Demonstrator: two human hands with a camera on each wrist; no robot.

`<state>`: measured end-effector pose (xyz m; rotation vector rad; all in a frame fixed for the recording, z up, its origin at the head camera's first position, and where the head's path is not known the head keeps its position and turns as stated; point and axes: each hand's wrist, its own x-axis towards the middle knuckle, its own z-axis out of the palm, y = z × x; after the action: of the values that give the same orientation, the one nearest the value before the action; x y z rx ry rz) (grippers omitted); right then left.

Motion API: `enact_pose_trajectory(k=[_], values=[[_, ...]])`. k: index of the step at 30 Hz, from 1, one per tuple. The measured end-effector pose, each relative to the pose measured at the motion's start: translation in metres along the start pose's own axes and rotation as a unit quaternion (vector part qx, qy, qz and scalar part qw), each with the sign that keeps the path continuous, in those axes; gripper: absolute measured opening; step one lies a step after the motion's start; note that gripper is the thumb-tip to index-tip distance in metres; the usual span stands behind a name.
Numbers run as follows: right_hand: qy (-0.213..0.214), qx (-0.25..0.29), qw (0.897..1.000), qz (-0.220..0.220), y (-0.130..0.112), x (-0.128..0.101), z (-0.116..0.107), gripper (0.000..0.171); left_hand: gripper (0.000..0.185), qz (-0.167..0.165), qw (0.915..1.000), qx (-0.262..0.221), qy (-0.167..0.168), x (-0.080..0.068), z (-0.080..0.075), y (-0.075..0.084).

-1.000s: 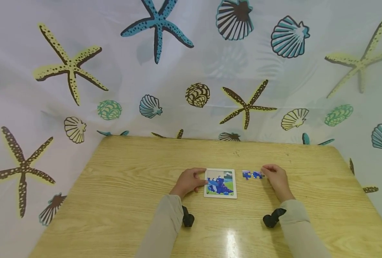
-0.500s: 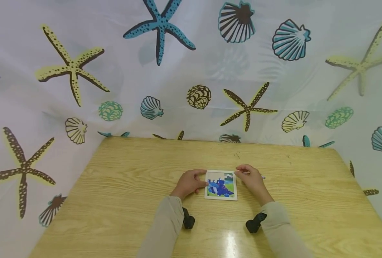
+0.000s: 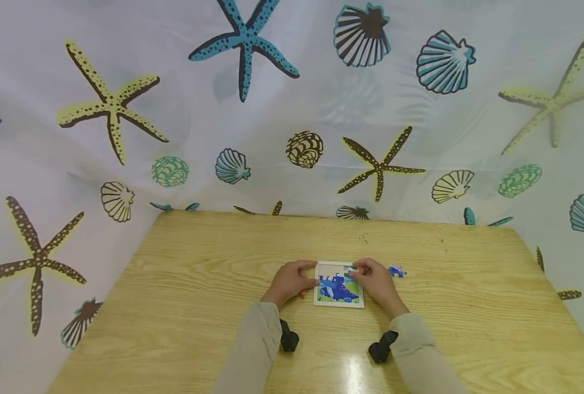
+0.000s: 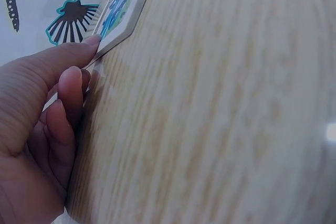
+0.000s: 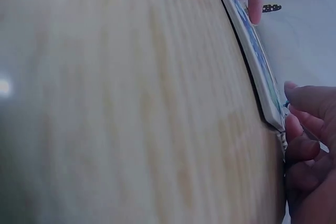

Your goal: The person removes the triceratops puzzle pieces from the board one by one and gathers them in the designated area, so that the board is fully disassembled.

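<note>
Our left hand (image 3: 288, 280) steadied the puzzle tray (image 3: 338, 284) with straight fingers; our right hand (image 3: 374, 280) pinched a piece (image 3: 353, 268) at mid-frame. Misaligned, it could jam.

Bare table (image 3: 198, 306) flanks board (image 3: 338, 287); curtain (image 3: 292, 109) behind.

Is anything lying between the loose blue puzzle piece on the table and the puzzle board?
Only the right hand, resting at the board's right edge; the loose piece lies just beyond it on bare table.
</note>
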<state>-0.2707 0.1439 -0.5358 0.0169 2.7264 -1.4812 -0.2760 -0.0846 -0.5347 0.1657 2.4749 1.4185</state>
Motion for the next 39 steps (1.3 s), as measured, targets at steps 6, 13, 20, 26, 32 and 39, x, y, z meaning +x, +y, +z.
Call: enact_pose_trajectory(k=[6,13,20,26,32,39], values=[[-0.005,-0.052,0.999,-0.014,0.001,0.001,0.002,0.025,0.052,0.001,1.0,0.0,-0.004,0.0,0.0,-0.002],[-0.034,-0.091,0.995,-0.007,-0.007,0.004,-0.002,0.027,0.052,0.001,0.9999,-0.015,-0.007,0.002,-0.001,-0.002],[-0.057,-0.097,0.994,0.012,-0.011,0.006,-0.004,0.026,0.052,-0.002,0.9998,-0.019,-0.01,0.002,-0.001,-0.001],[-0.071,-0.083,0.994,0.028,-0.014,0.006,-0.006,0.025,0.052,0.0,1.0,-0.006,-0.006,0.001,0.0,-0.001],[-0.071,-0.079,0.994,0.023,-0.015,0.006,-0.005,0.026,0.052,0.005,0.9999,-0.011,-0.007,0.0,-0.001,-0.002],[-0.053,-0.094,0.994,0.001,-0.013,0.006,-0.001,0.026,0.052,0.007,0.9999,-0.011,-0.009,-0.001,-0.001,0.0]])
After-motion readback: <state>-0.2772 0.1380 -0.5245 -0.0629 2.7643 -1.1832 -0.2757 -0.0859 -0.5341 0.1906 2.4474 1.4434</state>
